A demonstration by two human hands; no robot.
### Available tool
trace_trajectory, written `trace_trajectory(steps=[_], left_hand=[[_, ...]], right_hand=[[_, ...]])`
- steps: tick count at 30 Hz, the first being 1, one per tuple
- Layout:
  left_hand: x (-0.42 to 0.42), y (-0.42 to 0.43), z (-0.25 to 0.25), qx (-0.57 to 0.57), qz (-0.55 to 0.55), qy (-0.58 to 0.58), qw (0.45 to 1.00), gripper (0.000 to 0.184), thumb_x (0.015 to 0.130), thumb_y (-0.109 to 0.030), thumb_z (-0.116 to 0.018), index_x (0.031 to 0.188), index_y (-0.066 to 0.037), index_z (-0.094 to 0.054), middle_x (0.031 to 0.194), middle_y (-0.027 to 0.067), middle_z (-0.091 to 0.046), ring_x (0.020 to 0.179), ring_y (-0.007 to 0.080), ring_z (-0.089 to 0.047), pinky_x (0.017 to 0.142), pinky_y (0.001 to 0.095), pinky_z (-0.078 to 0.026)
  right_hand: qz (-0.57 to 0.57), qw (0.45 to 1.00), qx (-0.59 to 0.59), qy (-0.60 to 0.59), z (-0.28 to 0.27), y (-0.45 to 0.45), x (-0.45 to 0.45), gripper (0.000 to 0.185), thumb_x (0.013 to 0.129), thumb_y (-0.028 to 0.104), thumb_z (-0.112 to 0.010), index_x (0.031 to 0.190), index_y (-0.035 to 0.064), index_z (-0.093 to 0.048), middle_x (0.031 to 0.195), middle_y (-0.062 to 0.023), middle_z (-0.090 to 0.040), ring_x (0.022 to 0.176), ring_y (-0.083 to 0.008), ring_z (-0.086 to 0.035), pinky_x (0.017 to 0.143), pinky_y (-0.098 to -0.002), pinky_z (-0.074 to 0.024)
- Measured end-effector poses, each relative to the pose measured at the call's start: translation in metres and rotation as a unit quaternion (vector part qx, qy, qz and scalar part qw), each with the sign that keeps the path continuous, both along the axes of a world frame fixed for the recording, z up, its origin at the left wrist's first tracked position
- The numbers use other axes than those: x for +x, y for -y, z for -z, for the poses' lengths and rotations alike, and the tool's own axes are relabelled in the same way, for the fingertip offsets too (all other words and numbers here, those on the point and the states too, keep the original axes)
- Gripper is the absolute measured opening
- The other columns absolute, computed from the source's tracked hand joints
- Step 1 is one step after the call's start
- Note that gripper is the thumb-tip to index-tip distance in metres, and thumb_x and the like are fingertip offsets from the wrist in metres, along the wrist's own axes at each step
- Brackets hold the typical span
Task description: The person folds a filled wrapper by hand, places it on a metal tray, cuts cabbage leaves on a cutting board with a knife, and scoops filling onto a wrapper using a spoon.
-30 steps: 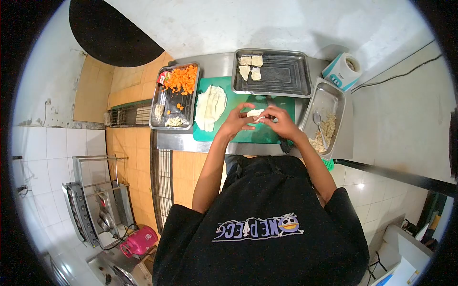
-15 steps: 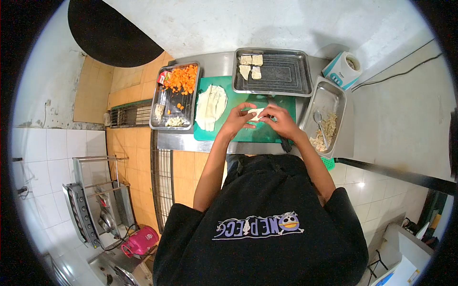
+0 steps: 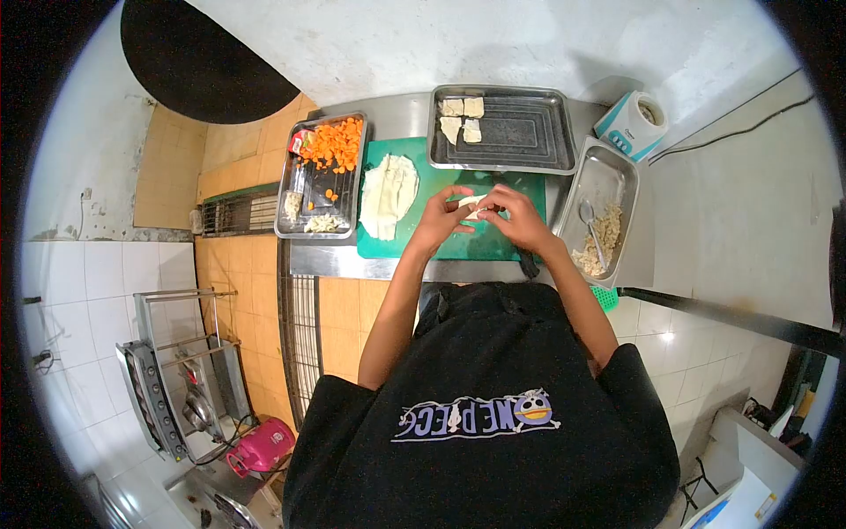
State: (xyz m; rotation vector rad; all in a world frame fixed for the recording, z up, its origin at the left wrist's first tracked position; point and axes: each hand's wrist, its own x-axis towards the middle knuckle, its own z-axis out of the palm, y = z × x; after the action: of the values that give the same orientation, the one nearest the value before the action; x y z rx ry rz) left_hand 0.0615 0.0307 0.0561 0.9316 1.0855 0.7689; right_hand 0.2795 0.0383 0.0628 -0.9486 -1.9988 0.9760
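My left hand (image 3: 441,219) and my right hand (image 3: 518,220) meet over a green cutting board (image 3: 449,247). Between their fingertips they pinch a small pale dough wrapper (image 3: 471,202), partly covered by the right fingers. Whether filling lies inside it cannot be made out. Left of my hands, a stack of pale dough sheets (image 3: 388,198) lies flat on the board. Beyond the board, a dark metal tray (image 3: 520,132) carries several pale folded dough pieces (image 3: 473,107) at its left end. A black handle-like thing (image 3: 528,263) pokes out below my right wrist.
At the left, a tray (image 3: 301,181) holds chopped carrots (image 3: 337,144) and small pale heaps. At the right, a steel pan (image 3: 608,167) holds chopped pale filling (image 3: 608,231) and a spoon (image 3: 594,234). A white-and-teal appliance (image 3: 631,128) stands by the wall.
The fingers of my right hand have curled further over the dough wrapper, covering more of it. My left hand stays nearly in place, and the view has shifted slightly.
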Motion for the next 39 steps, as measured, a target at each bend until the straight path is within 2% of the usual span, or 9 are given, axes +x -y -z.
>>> trace_trajectory(steps=[4,13,25,28,34,36,39], left_hand=[[0.000,0.001,0.000,-0.004,-0.008,0.009,1.000,0.035,0.104,-0.010,-0.066,0.136,-0.003,-0.054,0.113,0.0147,-0.073,0.101,0.0226,-0.074,0.080,0.0331,-0.066],[-0.001,0.007,-0.005,-0.011,-0.023,0.014,1.000,0.040,0.104,-0.009,-0.066,0.141,-0.005,-0.051,0.116,0.0159,-0.072,0.102,0.0230,-0.074,0.080,0.0331,-0.066],[-0.002,0.013,-0.004,-0.006,-0.016,0.017,1.000,0.038,0.104,-0.009,-0.064,0.141,-0.004,-0.054,0.116,0.0152,-0.073,0.102,0.0216,-0.074,0.081,0.0328,-0.065],[-0.002,0.014,-0.003,-0.010,-0.011,0.010,1.000,0.040,0.105,-0.011,-0.064,0.143,-0.002,-0.056,0.117,0.0142,-0.072,0.101,0.0206,-0.074,0.080,0.0326,-0.065],[-0.001,0.015,-0.012,-0.043,-0.025,0.041,0.998,0.044,0.105,-0.015,-0.066,0.145,0.001,-0.057,0.118,0.0121,-0.071,0.100,0.0196,-0.073,0.079,0.0321,-0.065],[0.000,0.016,-0.016,-0.042,-0.026,0.033,0.998,0.045,0.105,-0.016,-0.067,0.145,0.001,-0.056,0.118,0.0125,-0.072,0.100,0.0194,-0.073,0.079,0.0320,-0.065],[0.000,0.016,-0.017,-0.035,-0.021,0.022,0.999,0.048,0.103,-0.017,-0.069,0.146,0.000,-0.056,0.117,0.0131,-0.073,0.101,0.0191,-0.074,0.080,0.0318,-0.065]], right_hand=[[0.006,0.999,-0.032,0.003,0.000,0.000,-0.001,0.012,0.092,0.014,-0.075,0.102,0.0063,-0.074,0.095,-0.0123,-0.068,0.089,-0.0311,-0.068,0.080,-0.0419,-0.0532],[0.014,0.999,-0.040,-0.011,-0.006,0.002,-0.005,0.011,0.092,0.013,-0.075,0.100,0.0049,-0.074,0.092,-0.0115,-0.067,0.087,-0.0286,-0.069,0.078,-0.0400,-0.0527],[0.008,1.000,-0.025,-0.010,0.000,0.002,-0.009,0.014,0.090,0.014,-0.077,0.101,0.0058,-0.073,0.090,-0.0105,-0.066,0.085,-0.0278,-0.068,0.077,-0.0398,-0.0516],[0.007,0.999,-0.034,-0.008,-0.001,0.003,-0.010,0.012,0.090,0.007,-0.077,0.100,0.0016,-0.072,0.091,-0.0090,-0.063,0.083,-0.0225,-0.064,0.075,-0.0360,-0.0518],[0.057,0.998,-0.029,0.003,-0.003,0.006,-0.012,0.030,0.085,0.014,-0.085,0.108,0.0036,-0.071,0.088,-0.0064,-0.060,0.077,-0.0195,-0.057,0.070,-0.0348,-0.0483],[0.097,0.995,-0.034,-0.008,-0.002,0.007,-0.013,0.043,0.077,0.022,-0.090,0.112,0.0069,-0.069,0.090,-0.0075,-0.063,0.076,-0.0216,-0.060,0.070,-0.0371,-0.0509],[0.099,0.995,-0.025,-0.008,-0.001,0.007,-0.013,0.049,0.078,0.020,-0.091,0.119,0.0063,-0.067,0.088,-0.0041,-0.058,0.076,-0.0170,-0.053,0.068,-0.0337,-0.0468]])
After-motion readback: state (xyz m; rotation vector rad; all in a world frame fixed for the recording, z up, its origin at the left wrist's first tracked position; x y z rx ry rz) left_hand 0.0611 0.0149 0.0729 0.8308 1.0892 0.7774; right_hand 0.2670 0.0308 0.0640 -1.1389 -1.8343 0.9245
